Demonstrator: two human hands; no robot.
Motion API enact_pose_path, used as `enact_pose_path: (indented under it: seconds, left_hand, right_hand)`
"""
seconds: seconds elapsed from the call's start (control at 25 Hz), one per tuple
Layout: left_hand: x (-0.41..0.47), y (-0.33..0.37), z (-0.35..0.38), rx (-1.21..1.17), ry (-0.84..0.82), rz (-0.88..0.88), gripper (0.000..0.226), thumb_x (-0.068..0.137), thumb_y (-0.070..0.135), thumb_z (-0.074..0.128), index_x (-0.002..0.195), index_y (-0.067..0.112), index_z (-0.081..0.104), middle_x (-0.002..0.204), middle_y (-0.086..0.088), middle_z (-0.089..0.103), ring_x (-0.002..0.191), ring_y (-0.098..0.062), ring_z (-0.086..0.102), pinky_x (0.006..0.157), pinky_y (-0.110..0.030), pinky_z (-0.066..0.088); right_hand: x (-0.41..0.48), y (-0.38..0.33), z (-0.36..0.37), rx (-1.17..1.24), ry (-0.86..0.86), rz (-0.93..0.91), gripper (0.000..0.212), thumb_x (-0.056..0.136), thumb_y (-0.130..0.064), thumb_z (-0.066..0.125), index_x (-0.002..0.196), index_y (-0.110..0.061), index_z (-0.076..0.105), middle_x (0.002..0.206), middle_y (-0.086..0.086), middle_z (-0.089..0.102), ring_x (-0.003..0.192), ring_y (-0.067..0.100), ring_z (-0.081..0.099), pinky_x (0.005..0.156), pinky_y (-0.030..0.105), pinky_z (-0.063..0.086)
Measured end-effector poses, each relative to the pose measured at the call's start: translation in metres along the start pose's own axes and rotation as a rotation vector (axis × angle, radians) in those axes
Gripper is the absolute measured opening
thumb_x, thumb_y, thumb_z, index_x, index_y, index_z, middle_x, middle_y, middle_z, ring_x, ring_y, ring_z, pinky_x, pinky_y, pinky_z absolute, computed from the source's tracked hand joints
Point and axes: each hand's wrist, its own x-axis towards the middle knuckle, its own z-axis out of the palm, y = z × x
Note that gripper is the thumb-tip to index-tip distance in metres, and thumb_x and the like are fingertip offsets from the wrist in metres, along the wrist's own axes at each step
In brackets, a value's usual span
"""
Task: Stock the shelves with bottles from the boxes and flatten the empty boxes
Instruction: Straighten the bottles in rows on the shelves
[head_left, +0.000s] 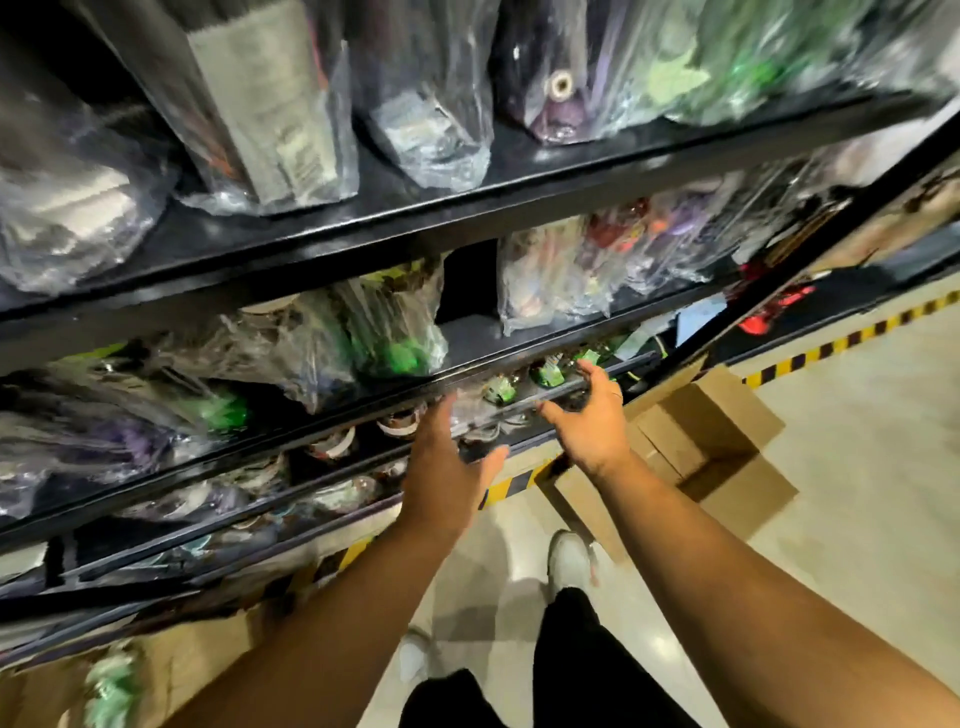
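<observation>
Black metal shelves (467, 208) hold plastic-wrapped bottles (395, 332), blurred by motion. My left hand (447, 457) reaches to the edge of a lower shelf with its fingers straight against a clear wrapped bottle (480, 415). My right hand (589, 415) is just right of that bottle, with thumb and fingers spread at the shelf's front rail (639, 361); neither hand plainly grips anything. Green-topped bottles (545, 375) stand behind the rail. An open cardboard box (727, 415) sits on the floor to the right. Another box (197, 660) at lower left shows a green wrapped item (109, 686).
Yellow-and-black tape (831, 348) marks the floor along the shelf base. My white shoe (569, 561) and dark trousers stand on the pale floor (857, 519) close to the right box. More wrapped goods fill the upper shelf (270, 104).
</observation>
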Motion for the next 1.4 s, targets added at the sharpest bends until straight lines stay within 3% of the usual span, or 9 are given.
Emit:
enact_pose_path:
  seconds: [0.24, 0.36, 0.48, 0.64, 0.72, 0.84, 1.04, 1.28, 1.4]
  left_hand:
    - [0.098, 0.081, 0.055, -0.048, 0.093, -0.036, 0.105, 0.074, 0.040, 0.085, 0.155, 0.022, 0.020, 0.158, -0.004, 0.029, 0.142, -0.021, 0.034, 0.113, -0.031, 0.033]
    - [0.138, 0.100, 0.084, -0.116, 0.188, -0.102, 0.096, 0.071, 0.033, 0.089, 0.144, 0.012, 0.032, 0.142, -0.003, 0.045, 0.129, -0.019, 0.047, 0.095, -0.019, 0.036]
    - [0.155, 0.096, 0.101, -0.167, 0.256, -0.146, 0.076, 0.076, 0.028, 0.086, 0.135, 0.006, 0.042, 0.127, -0.001, 0.056, 0.115, -0.015, 0.053, 0.085, -0.014, 0.037]
    - [0.163, 0.077, 0.112, -0.219, 0.299, -0.067, 0.065, 0.074, 0.018, 0.087, 0.126, 0.008, 0.049, 0.122, -0.005, 0.064, 0.113, -0.018, 0.060, 0.096, -0.025, 0.048]
    - [0.167, 0.071, 0.118, -0.206, 0.339, -0.046, 0.074, 0.066, 0.035, 0.089, 0.126, 0.018, 0.049, 0.122, -0.002, 0.066, 0.114, -0.017, 0.062, 0.101, -0.033, 0.050]
    - [0.177, 0.064, 0.123, -0.192, 0.390, -0.070, 0.077, 0.059, 0.050, 0.086, 0.123, 0.019, 0.057, 0.119, 0.001, 0.070, 0.112, -0.016, 0.066, 0.099, -0.032, 0.052]
    - [0.171, 0.066, 0.116, -0.208, 0.421, -0.092, 0.062, 0.075, 0.022, 0.087, 0.128, 0.006, 0.056, 0.115, 0.008, 0.064, 0.107, -0.007, 0.062, 0.085, -0.005, 0.043]
    - [0.152, 0.060, 0.096, -0.239, 0.413, -0.059, 0.055, 0.081, 0.000, 0.078, 0.130, -0.001, 0.053, 0.118, -0.001, 0.065, 0.087, 0.015, 0.062, 0.084, -0.006, 0.048]
    - [0.153, 0.059, 0.097, -0.232, 0.395, -0.055, 0.048, 0.082, -0.005, 0.074, 0.127, -0.005, 0.055, 0.106, 0.005, 0.064, 0.077, 0.025, 0.058, 0.075, 0.001, 0.044]
  right_hand:
    - [0.094, 0.007, -0.066, 0.074, -0.012, -0.026, 0.088, 0.080, -0.032, 0.081, 0.151, -0.015, 0.031, 0.151, 0.012, 0.035, 0.138, 0.028, 0.039, 0.110, 0.037, 0.035]
    - [0.144, 0.002, -0.080, 0.139, -0.128, -0.062, 0.105, 0.070, -0.041, 0.087, 0.152, -0.017, 0.027, 0.151, 0.010, 0.038, 0.136, 0.024, 0.040, 0.113, 0.038, 0.035]
    - [0.183, 0.002, -0.077, 0.180, -0.202, -0.154, 0.086, 0.070, -0.017, 0.089, 0.141, -0.010, 0.040, 0.132, 0.001, 0.055, 0.118, 0.016, 0.054, 0.103, 0.030, 0.045]
    - [0.210, 0.006, -0.061, 0.198, -0.224, -0.221, 0.078, 0.062, -0.015, 0.090, 0.125, -0.003, 0.045, 0.123, 0.007, 0.061, 0.109, 0.019, 0.062, 0.091, 0.038, 0.055]
    - [0.220, 0.014, -0.052, 0.205, -0.216, -0.217, 0.082, 0.055, -0.023, 0.093, 0.121, -0.006, 0.047, 0.117, 0.009, 0.065, 0.108, 0.021, 0.065, 0.092, 0.047, 0.055]
    - [0.226, 0.013, -0.045, 0.232, -0.230, -0.177, 0.080, 0.055, -0.022, 0.093, 0.121, -0.011, 0.049, 0.110, 0.001, 0.069, 0.102, 0.016, 0.068, 0.094, 0.045, 0.055]
    - [0.204, 0.006, -0.044, 0.221, -0.216, -0.171, 0.077, 0.072, -0.019, 0.087, 0.135, -0.022, 0.043, 0.117, -0.007, 0.063, 0.103, 0.010, 0.060, 0.093, 0.021, 0.046]
    - [0.192, 0.001, -0.029, 0.181, -0.286, -0.207, 0.084, 0.068, -0.024, 0.089, 0.137, -0.023, 0.042, 0.124, -0.003, 0.064, 0.112, 0.016, 0.061, 0.103, 0.035, 0.048]
    - [0.194, 0.006, -0.027, 0.157, -0.285, -0.200, 0.077, 0.071, -0.024, 0.088, 0.134, -0.021, 0.043, 0.124, 0.000, 0.063, 0.109, 0.016, 0.061, 0.095, 0.028, 0.047]
